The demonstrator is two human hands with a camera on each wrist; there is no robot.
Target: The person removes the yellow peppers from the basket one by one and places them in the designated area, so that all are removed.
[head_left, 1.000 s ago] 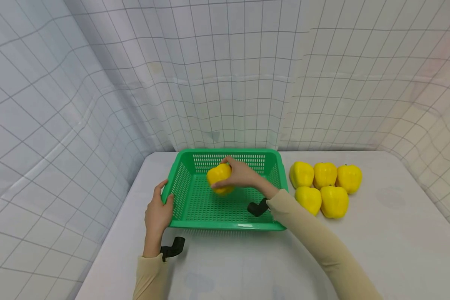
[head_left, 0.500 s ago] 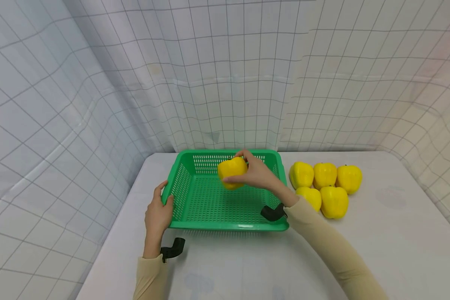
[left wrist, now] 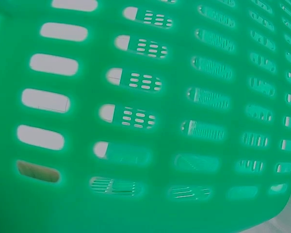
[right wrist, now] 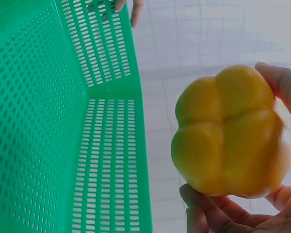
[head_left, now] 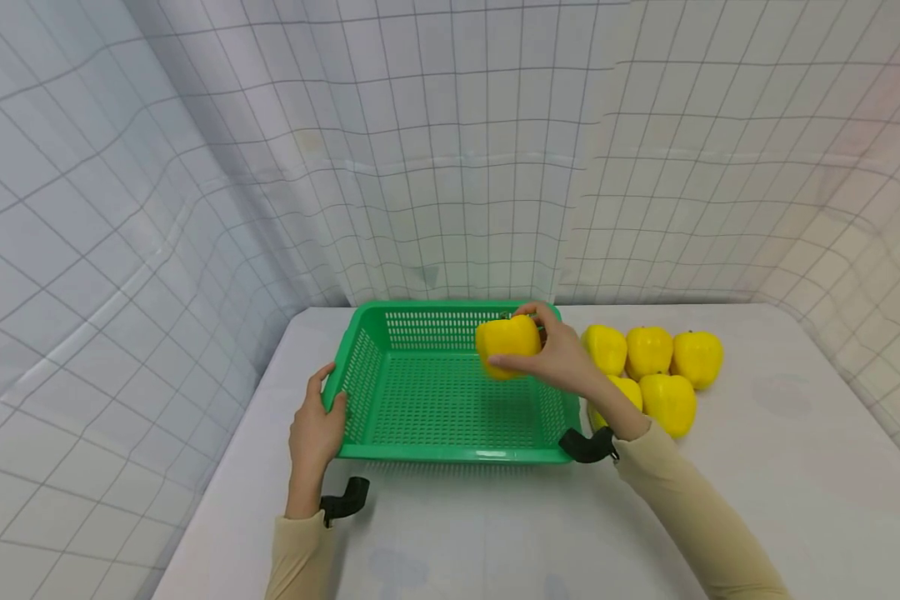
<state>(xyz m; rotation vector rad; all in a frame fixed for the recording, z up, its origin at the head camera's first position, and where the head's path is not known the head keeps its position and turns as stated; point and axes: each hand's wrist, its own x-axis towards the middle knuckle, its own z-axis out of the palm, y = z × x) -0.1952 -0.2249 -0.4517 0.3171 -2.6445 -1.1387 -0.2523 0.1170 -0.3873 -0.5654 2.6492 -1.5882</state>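
Observation:
My right hand point(head_left: 566, 358) grips a yellow bell pepper point(head_left: 507, 343) over the right part of a green plastic basket point(head_left: 457, 454). In the right wrist view the pepper point(right wrist: 228, 136) shows its lobed underside, with fingers and thumb curled about its sides. My left hand point(head_left: 317, 425) holds the basket's left rim, its thumb on the inner side and fingers outside. Only the slotted basket wall point(left wrist: 165, 116) fills the left wrist view; the left hand is hidden there. No pepper lies on the visible basket floor.
Several yellow bell peppers point(head_left: 667, 402) stand in two rows on the white table point(head_left: 780, 467), right of the basket. My right forearm passes over the near-left one. White gridded curtains point(head_left: 450, 167) enclose the back and sides.
My right hand has lifted the yellow bell pepper and carried it rightward, from the middle of the basket to its right part. The left hand and the basket stay in place.

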